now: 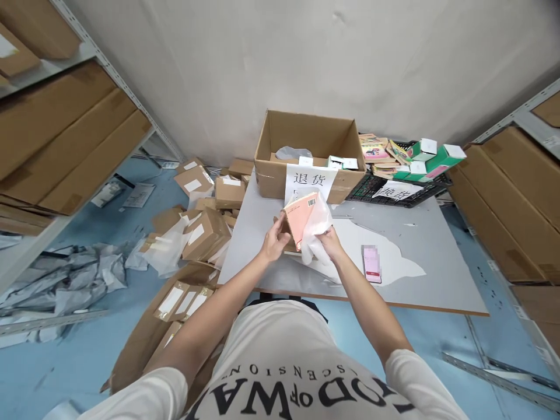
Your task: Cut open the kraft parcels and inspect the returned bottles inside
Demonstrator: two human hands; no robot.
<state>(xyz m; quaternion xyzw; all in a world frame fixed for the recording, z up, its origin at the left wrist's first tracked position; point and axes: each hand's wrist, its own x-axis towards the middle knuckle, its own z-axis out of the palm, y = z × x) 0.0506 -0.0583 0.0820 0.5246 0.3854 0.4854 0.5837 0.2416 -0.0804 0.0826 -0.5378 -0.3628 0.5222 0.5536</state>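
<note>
A pink book (300, 219) with a barcode near its top corner is held up, tilted, over the grey table (258, 274). My left hand (275, 238) grips its left edge, fingers behind and thumb in front. On the other side, my right hand (331, 242) is closed on a translucent white plastic bag (318, 224) that covers the book's right part. Beneath the hands, part of a brown object shows, mostly hidden. A phone (371, 265) with a lit, partly blurred screen lies right of my right hand, on a torn white sheet (400, 265).
An open cardboard box (271, 178) with a paper sign stands at the table's back. Beside it, a black crate (411, 198) holds books and green-white boxes. Small parcels (203, 233) pile up at the left. Shelves with large cartons (65, 140) flank both sides.
</note>
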